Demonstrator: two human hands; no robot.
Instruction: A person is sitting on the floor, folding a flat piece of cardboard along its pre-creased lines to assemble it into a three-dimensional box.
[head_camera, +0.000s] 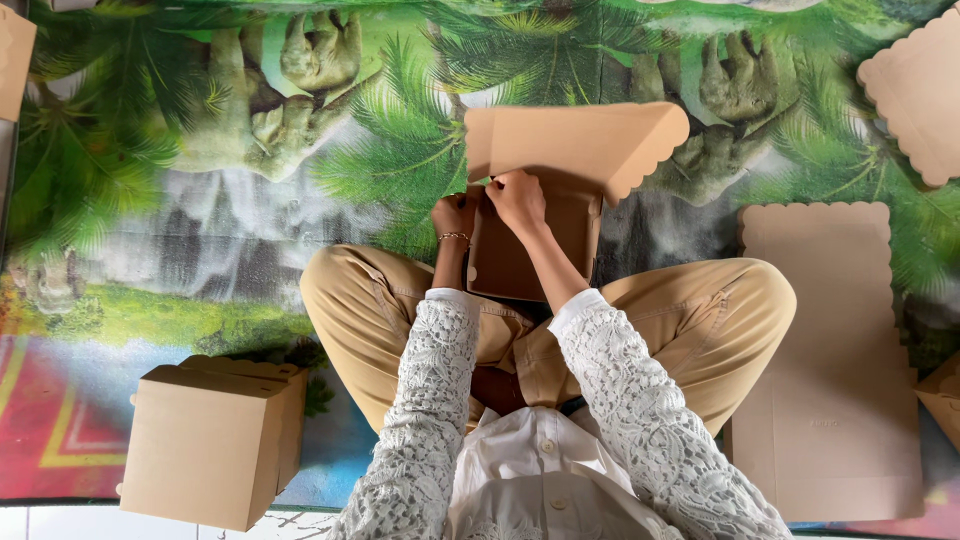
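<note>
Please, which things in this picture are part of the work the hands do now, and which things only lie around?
In the work:
- left hand, on the left edge of the box
- right hand, pinching at the flap fold
- half-folded cardboard box with scalloped flap

Lying around:
- finished box, on the left
- flat cardboard sheet, on the right
- scalloped cardboard piece, top right
- jungle-print mat

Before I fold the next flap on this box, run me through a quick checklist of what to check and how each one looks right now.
1. Both hands on the work: left hand and right hand touch the half-folded brown box: ok.
2. Box steadied against the lap: ok.
3. Scalloped lid flap open and out of the way: ok.
4. Tab under the fingertips seated: cannot tell, hidden by the fingers.
5. Next flat blank lying beside the right knee: ok.
6. Finished box set apart on the mat: ok.
</note>
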